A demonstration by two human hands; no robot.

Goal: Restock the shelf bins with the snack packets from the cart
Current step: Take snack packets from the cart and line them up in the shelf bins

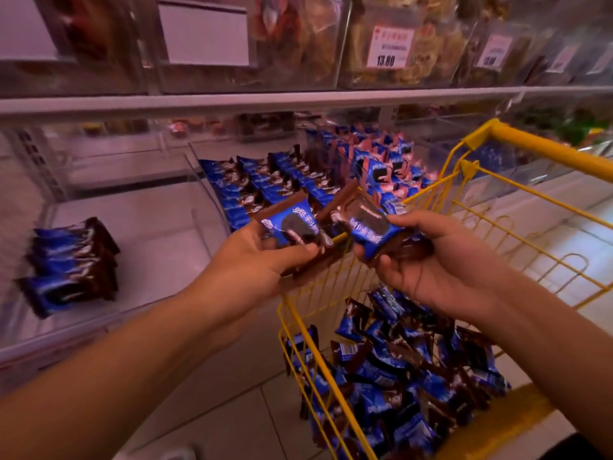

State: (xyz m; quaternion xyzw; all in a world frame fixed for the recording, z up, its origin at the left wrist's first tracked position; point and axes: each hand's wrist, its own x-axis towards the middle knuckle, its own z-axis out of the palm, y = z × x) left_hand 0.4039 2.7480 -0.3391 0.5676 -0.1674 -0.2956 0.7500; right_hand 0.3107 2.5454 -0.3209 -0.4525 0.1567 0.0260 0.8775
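While both arms reached out over the near corner of the yellow wire shopping cart [517, 207], each hand had its own snack; the left hand [255, 257] pinched a blue-and-brown foil cookie packet [292, 224] between thumb and curled fingers, and the right hand [434, 260] gripped a second blue-and-brown packet [368, 224] the same way, thumb on top, fingers wrapped under; the two packets sat just beside each other, corners nearly touching, tilted up toward the shelf. Down in the cart was a loose heap of blue-and-brown packets [408, 370], all jumbled, no order at all. Over on the lower shelf, a clear plastic bin [205, 180] held neat rows of blue packets [262, 187] standing on edge; right of that sat a pile of pink-and-blue packets [381, 164]. Far left, a wide clear tray [159, 234] had one short row of blue-and-brown packets [69, 263] leaning together, pretty blurry tbh. Up top, clear bins of brownish snacks [408, 38] carried a white price tag [391, 46] reading 13.80; a blank white card [204, 34] hung further left.
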